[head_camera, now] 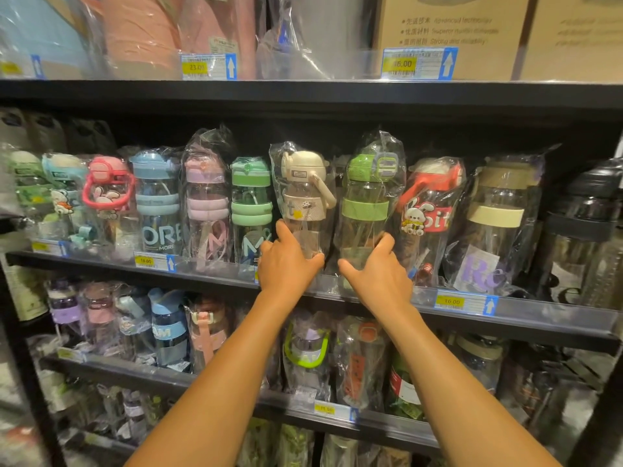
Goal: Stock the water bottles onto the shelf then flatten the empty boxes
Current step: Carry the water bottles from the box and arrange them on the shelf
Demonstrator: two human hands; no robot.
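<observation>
The left hand grips the lower part of a cream-lidded bottle, with the forefinger up its left side and the thumb curled round its right. The right hand grips a green-lidded bottle in the same way, thumb to the left of its base and the other fingers on its right. Both bottles stand in the front row of the shelf, each in a loose clear bag, and the two thumbs are near each other in the gap between them.

The likeliest trouble is the bags. The fingers press on slack film, so a bottle could slide inside its wrap or tip forward when it is let go. The row is also tight. Just past the left forefinger stands a green-banded bottle, and just past the right fingers a red bottle leans. A sideways push from either hand could topple these neighbours. Below the thumbs, the bag bottoms sit at the shelf's front lip and may snag there, dragging a bottle off the edge.
</observation>
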